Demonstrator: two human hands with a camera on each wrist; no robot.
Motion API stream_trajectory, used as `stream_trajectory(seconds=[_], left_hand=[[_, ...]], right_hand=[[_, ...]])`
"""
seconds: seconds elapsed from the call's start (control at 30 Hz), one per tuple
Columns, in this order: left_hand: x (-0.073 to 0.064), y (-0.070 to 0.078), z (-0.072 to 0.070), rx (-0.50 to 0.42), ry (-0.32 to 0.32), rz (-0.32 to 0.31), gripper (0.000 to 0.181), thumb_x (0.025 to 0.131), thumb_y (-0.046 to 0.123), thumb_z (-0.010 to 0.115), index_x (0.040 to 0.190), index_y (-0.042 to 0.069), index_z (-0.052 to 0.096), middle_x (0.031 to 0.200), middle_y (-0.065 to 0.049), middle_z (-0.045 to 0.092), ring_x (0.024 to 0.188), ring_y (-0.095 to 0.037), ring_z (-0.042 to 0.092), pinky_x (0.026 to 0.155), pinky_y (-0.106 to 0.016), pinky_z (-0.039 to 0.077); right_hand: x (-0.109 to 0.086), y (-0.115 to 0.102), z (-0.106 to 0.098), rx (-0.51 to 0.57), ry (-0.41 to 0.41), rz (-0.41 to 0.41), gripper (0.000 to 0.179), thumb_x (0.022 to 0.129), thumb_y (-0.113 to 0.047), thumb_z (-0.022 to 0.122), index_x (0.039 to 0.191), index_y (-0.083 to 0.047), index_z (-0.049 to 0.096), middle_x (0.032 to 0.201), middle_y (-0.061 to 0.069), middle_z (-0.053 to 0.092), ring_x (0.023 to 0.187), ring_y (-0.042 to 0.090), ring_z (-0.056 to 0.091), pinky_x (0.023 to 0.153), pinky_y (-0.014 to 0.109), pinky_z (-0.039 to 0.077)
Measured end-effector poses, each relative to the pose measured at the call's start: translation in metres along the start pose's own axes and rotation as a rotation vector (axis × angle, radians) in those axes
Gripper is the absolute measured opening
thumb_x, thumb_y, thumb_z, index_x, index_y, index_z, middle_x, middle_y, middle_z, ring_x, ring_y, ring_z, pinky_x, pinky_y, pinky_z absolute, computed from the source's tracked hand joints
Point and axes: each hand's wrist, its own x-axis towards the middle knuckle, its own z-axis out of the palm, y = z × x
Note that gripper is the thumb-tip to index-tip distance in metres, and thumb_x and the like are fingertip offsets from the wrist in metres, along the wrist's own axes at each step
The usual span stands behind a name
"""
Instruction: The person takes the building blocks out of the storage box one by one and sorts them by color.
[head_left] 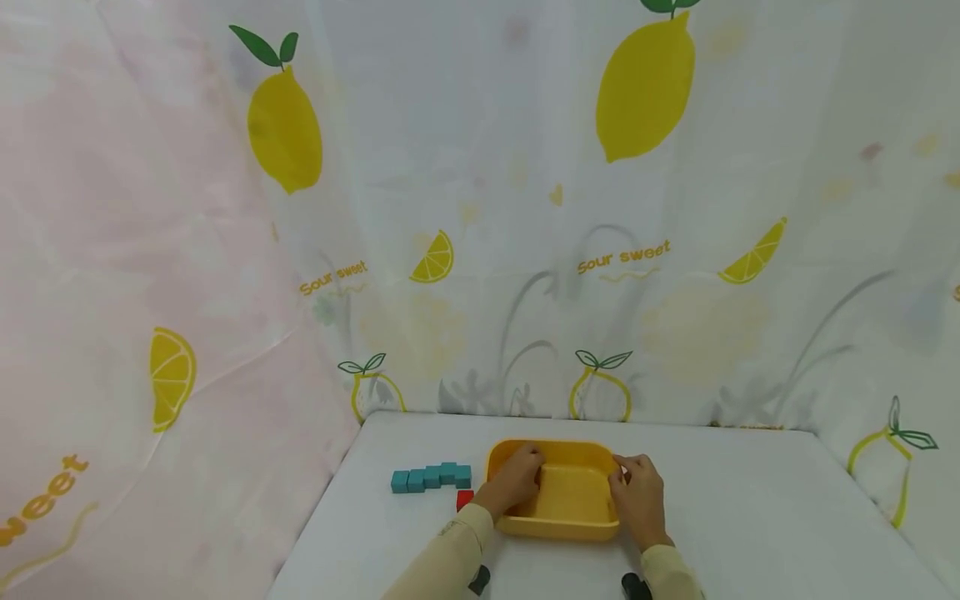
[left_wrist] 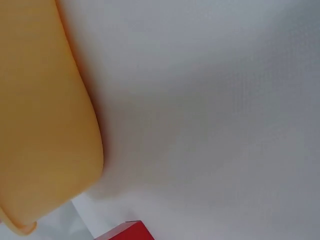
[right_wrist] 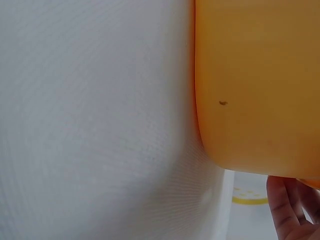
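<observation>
A yellow plastic tray with rounded corners and raised sides sits on the white table. Over its left side reaches my left hand, fingers bent inside the tray; whether they hold anything is hidden. My right hand pinches the tray's right rim near the far corner. In the right wrist view, fingers of that hand touch the tray's outer wall. A red block lies left of the tray, partly behind the left forearm. The left wrist view shows the tray's outer wall and the red block.
Several teal blocks stand in an uneven row left of the tray. White table surface extends to the right. A lemon-print curtain hangs behind the table and along its left side. A black wrist device shows under the right sleeve.
</observation>
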Motion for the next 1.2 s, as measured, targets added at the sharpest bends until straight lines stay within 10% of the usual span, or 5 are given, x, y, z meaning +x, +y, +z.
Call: stream_trajectory(seconds=[0.27,0.53,0.83,1.2], left_hand=[[0.005,0.004,-0.003,0.110,-0.043,-0.016,0.017,0.080,0.012,0.081,0.095,0.012,0.075,0.085,0.005,0.065,0.077,-0.011,0.053,0.081,-0.022,0.051],[0.004,0.009,0.005,-0.027,-0.055,0.017,0.028,0.080,0.018,0.081,0.105,0.009,0.073,0.091,0.004,0.065,0.077,-0.009,0.052,0.077,-0.018,0.049],[0.007,0.006,0.013,-0.327,-0.047,-0.101,0.041,0.080,0.021,0.082,0.116,0.005,0.069,0.109,-0.001,0.067,0.089,-0.010,0.056,0.087,-0.024,0.051],[0.006,0.005,0.020,-0.342,-0.003,-0.125,0.032,0.078,0.018,0.083,0.106,0.007,0.072,0.098,0.003,0.066,0.084,-0.009,0.053,0.084,-0.025,0.050]], right_hand=[[0.001,-0.001,-0.001,-0.010,-0.011,0.013,0.026,0.080,0.005,0.066,0.105,0.006,0.072,0.086,0.010,0.055,0.072,0.020,0.049,0.059,0.026,0.046],[-0.002,-0.003,-0.001,-0.010,-0.003,0.014,0.026,0.079,0.005,0.065,0.105,0.008,0.071,0.085,0.010,0.055,0.071,0.019,0.049,0.057,0.024,0.044],[0.000,-0.003,-0.001,-0.020,0.006,0.006,0.026,0.080,0.005,0.066,0.105,0.006,0.072,0.086,0.010,0.056,0.071,0.019,0.049,0.059,0.025,0.046],[0.001,0.002,0.003,-0.015,-0.011,0.025,0.027,0.080,0.004,0.067,0.106,0.006,0.072,0.086,0.009,0.055,0.071,0.019,0.049,0.059,0.025,0.046]])
